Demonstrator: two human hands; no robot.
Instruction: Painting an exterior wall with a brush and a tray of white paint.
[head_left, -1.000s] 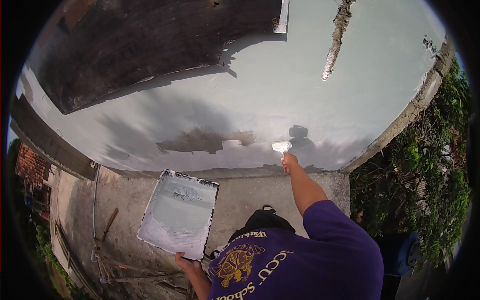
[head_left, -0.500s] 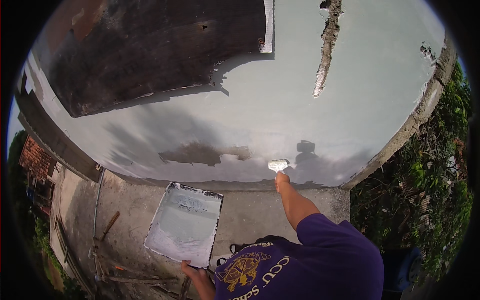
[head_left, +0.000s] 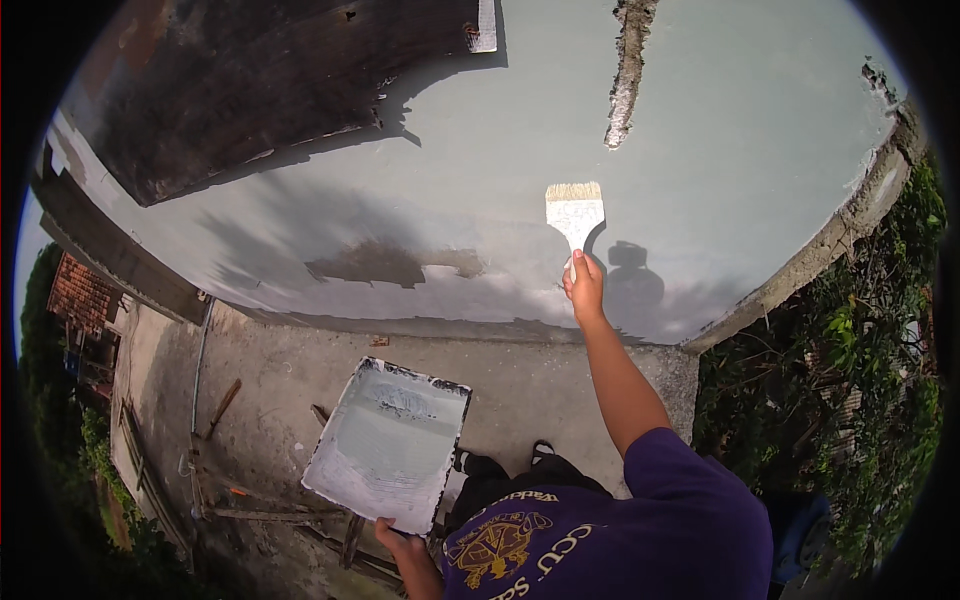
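Note:
My right hand [head_left: 583, 280] grips the handle of a wide flat paintbrush [head_left: 574, 210], bristles up, pressed against a pale grey-green painted wall [head_left: 720, 150]. My left hand [head_left: 400, 542] holds the near edge of a paint tray [head_left: 388, 445] coated in the same pale paint, level at waist height. Low on the wall a bare darker patch [head_left: 375, 262] shows left of the brush. My purple sleeve and shirt fill the lower right.
A dark unpainted section [head_left: 250, 80] covers the wall's upper left. A rough crack [head_left: 627, 70] runs down from the top. Concrete ground [head_left: 280, 370] lies below with sticks and planks [head_left: 250, 510] at left. Green bushes [head_left: 860, 380] stand at right.
My right hand has raised the brush up the wall from near its base. The tray has come slightly closer and to the right.

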